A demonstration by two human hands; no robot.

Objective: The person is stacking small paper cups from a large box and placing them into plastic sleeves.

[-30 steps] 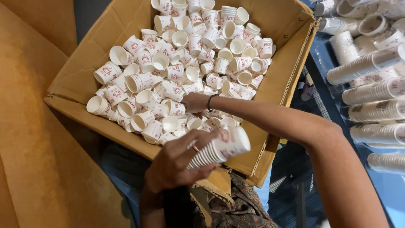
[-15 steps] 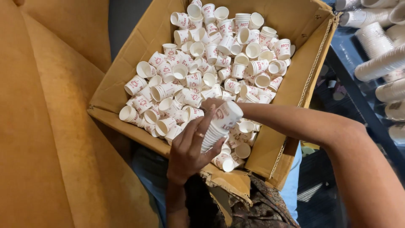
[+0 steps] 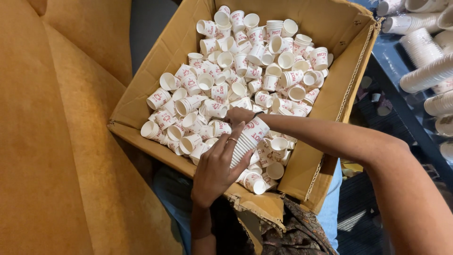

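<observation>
Over the box, fingers half-hide stacked cups.

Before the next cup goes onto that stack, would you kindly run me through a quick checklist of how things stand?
1. Stack held firmly: ok. The left hand wraps the nested stack of cups at its lower part.
2. Stack's open end free to take a cup: ok, it points up and to the right, uncovered.
3. Right hand at the loose cups: ok, it rests among them beside the stack's top.
4. Cup already pinched in the right hand: cannot tell, its fingers are hidden.
5. Cardboard box well supplied: ok, many cups lie loose.
6. Finished stacks on the right out of the way: ok.
</observation>
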